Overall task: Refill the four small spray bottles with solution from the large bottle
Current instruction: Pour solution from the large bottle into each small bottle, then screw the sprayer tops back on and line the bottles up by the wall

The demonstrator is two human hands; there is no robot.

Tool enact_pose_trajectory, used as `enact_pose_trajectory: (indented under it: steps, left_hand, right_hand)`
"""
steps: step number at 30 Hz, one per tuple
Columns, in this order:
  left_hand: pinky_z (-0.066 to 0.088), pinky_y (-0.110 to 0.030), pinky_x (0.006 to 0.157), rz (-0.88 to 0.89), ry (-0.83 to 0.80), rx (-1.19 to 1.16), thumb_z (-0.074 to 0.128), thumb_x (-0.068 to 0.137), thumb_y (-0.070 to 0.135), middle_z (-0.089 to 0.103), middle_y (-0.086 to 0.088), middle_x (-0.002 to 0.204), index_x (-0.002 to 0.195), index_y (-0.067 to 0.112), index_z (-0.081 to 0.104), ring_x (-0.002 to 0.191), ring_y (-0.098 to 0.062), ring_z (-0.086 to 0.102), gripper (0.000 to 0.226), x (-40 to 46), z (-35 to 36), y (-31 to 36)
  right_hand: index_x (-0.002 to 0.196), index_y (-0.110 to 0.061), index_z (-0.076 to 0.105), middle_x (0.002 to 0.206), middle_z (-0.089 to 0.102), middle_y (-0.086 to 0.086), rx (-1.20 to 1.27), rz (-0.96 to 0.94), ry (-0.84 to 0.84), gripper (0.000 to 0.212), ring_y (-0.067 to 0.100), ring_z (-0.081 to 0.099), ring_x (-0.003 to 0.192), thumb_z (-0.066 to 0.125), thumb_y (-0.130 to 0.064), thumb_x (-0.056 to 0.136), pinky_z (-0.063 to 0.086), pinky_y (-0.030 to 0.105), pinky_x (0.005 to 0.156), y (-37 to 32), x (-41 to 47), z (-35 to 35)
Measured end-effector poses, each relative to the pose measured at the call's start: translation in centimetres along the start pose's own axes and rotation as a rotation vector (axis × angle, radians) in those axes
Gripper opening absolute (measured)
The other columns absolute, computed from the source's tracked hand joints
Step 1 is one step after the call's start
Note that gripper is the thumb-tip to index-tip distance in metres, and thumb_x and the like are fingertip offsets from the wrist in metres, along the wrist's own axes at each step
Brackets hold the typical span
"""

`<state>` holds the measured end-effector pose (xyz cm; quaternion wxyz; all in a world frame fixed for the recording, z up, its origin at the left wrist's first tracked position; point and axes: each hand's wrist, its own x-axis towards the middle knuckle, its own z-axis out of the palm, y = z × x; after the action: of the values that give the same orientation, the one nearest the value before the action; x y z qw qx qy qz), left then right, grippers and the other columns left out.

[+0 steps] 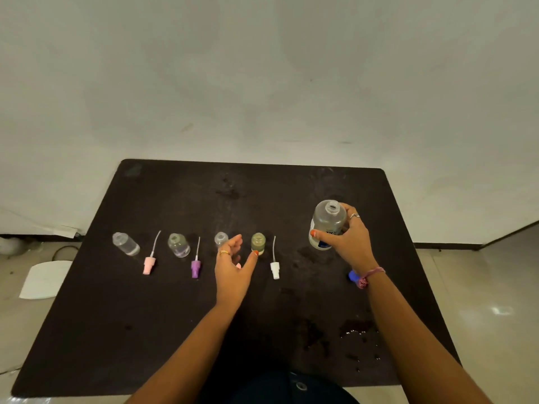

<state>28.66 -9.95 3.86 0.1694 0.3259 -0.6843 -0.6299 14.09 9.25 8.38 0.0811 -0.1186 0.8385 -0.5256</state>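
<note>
- We see a dark desk with rounded far corners, standing close to a pale wall; the near half of the desk, between our two arms, carries only some wet drops at the right.
- We count four small spray bottles, all uncapped, standing in a row across the middle: the first clear bottle at the far left, the second clear bottle, the third clear bottle partly behind the fingers, and the yellowish bottle.
- We count three spray heads with thin tubes lying flat: the pink head, the purple head and the white head. A small pink piece shows under the left palm; we cannot tell what it is.
- Our left hand is spread, fingers relaxed and holding nothing; its thumb tip is just beside the base of the yellowish bottle.
- Our right hand grips the large bottle, which is open at the top and upright near the right side of the desk.
- A blue cap lies by the right wrist, partly hidden.
- On the floor at the left lies a white sheet, well apart from the bottles.
</note>
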Motion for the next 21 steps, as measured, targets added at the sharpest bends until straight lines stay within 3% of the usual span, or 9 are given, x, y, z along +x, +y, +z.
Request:
enact_pose_trajectory:
  steps: [2,6,10,21]
  left_hand:
    - [0.041,-0.025,0.101,-0.023,0.020,0.010,0.073,0.082,0.010,0.056,0.000,0.129,0.130,0.016,0.051,0.120,-0.010,0.052,0.054,-0.1,1.0,-0.5]
    - [0.042,-0.030,0.104,-0.060,0.052,0.020,0.073,0.082,0.009,0.054,0.003,0.127,0.130,0.018,0.050,0.121,-0.011,0.051,0.054,-0.3,2.4,-1.3]
    - [0.042,-0.026,0.101,-0.076,0.081,0.033,0.072,0.082,0.008,0.053,0.001,0.130,0.130,0.017,0.049,0.120,-0.009,0.050,0.054,-0.4,3.1,-1.7]
    - [0.041,-0.026,0.102,-0.097,0.115,0.038,0.072,0.082,0.006,0.053,-0.002,0.132,0.130,0.017,0.050,0.119,-0.010,0.051,0.054,-0.2,3.4,-2.4]
  right_hand:
    - [0.117,-0.033,0.048,0.108,0.056,-0.016,-0.006,0.021,0.002,0.069,0.002,0.055,0.101,0.087,-0.019,0.061,0.042,0.014,0.086,1.6,-0.2,-0.5]
    - [0.115,-0.035,0.051,0.115,0.060,-0.007,0.031,0.109,0.001,0.070,0.009,0.057,0.107,0.088,-0.015,0.058,0.047,0.029,0.096,4.4,-0.3,-0.5]
    - [0.119,-0.026,0.052,0.118,0.058,-0.002,0.052,0.158,0.022,0.073,0.013,0.057,0.109,0.088,-0.010,0.058,0.048,0.037,0.098,6.1,0.0,-0.1]
    - [0.121,-0.031,0.045,0.123,0.055,-0.003,0.049,0.187,-0.005,0.076,0.014,0.055,0.113,0.087,-0.012,0.060,0.046,0.034,0.100,7.8,-0.2,-0.3]
